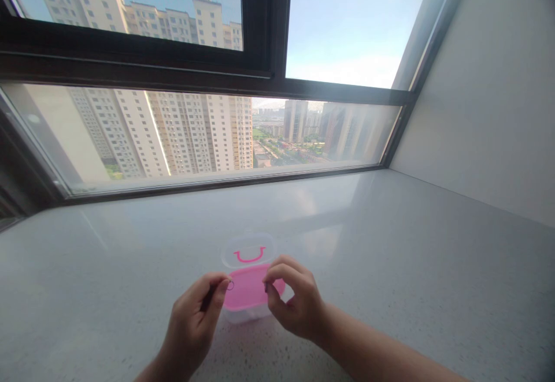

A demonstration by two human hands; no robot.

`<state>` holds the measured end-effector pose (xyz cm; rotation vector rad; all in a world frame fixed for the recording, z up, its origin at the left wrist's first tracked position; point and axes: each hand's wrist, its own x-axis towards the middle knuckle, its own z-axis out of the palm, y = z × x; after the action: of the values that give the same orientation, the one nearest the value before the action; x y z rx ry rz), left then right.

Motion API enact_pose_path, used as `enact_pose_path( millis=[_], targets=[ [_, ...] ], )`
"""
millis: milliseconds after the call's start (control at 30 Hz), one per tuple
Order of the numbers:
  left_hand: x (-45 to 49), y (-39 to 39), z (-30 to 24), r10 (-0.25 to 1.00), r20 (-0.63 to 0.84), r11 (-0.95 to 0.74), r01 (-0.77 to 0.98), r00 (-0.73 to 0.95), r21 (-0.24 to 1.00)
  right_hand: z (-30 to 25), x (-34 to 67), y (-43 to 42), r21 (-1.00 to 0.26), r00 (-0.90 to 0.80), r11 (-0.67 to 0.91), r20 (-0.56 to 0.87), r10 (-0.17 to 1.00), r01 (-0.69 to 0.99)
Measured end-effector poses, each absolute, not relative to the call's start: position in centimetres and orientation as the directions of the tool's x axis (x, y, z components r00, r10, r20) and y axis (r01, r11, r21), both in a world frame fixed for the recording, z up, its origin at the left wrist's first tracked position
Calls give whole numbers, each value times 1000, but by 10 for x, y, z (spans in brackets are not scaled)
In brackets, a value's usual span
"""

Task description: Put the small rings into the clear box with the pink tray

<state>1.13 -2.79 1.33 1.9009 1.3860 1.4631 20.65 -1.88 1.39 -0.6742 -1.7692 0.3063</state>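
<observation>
A small pink box [249, 292] with a clear lid [248, 248] flipped open behind it sits on the pale stone sill [390, 266]. The lid bears a pink U-shaped handle. My left hand [195, 321] is pinched just left of the box, holding a tiny ring-like item [230, 284] at its fingertips. My right hand [292, 301] is pinched at the box's right edge on something too small to name. Both hands hover over the front of the box.
A wide window with a dark frame [269, 81] runs along the back of the sill, high-rise buildings beyond it. A plain wall [489, 93] closes the right side.
</observation>
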Motion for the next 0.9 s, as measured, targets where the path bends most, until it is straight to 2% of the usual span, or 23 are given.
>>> enact_pose_path(
  millis=[433, 700, 900],
  targets=[
    [12, -29, 15, 856, 516, -441, 477, -30, 760, 16, 206, -19, -536, -182, 797, 785, 592, 279],
    [6, -26, 12, 853, 521, -465, 505, 35, 727, 15, 206, -18, -539, -181, 795, 783, 595, 277],
    [9, -27, 12, 846, 533, -455, 507, -10, 732, 14, 206, -18, -549, -190, 788, 773, 605, 279]
  ],
)
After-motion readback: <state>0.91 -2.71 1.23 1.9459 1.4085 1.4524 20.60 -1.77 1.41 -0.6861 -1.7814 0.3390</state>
